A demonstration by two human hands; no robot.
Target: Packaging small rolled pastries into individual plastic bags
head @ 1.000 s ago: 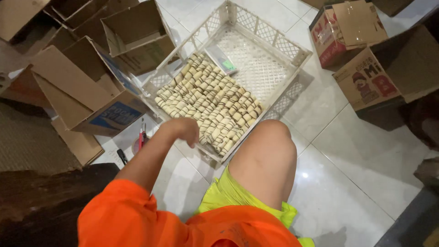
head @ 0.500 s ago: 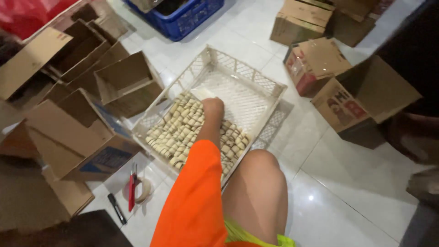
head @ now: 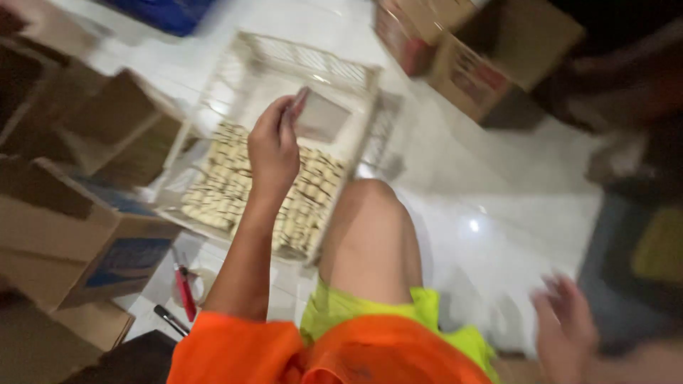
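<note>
Floor (head: 455,163): white tile, cardboard boxes (head: 78,227) around | left hand (head: 274,146) grip pinches small card (head: 297,105) (blurred) over crate (head: 313,67)

Looks like a small packing/storage area, maybe home-run or back of a shop, can't tell which. Work done on the floor: glossy white tiled floor (head: 498,213), person sitting on it. Open brown cardboard boxes (head: 85,235) crowd the left side, more printed cartons (head: 491,64) top right. White plastic lattice crate (head: 313,71) w/ rows of small pale rolled items (head: 220,192). Blue crate (head: 171,13) at top edge. Frame is blurry.
</note>
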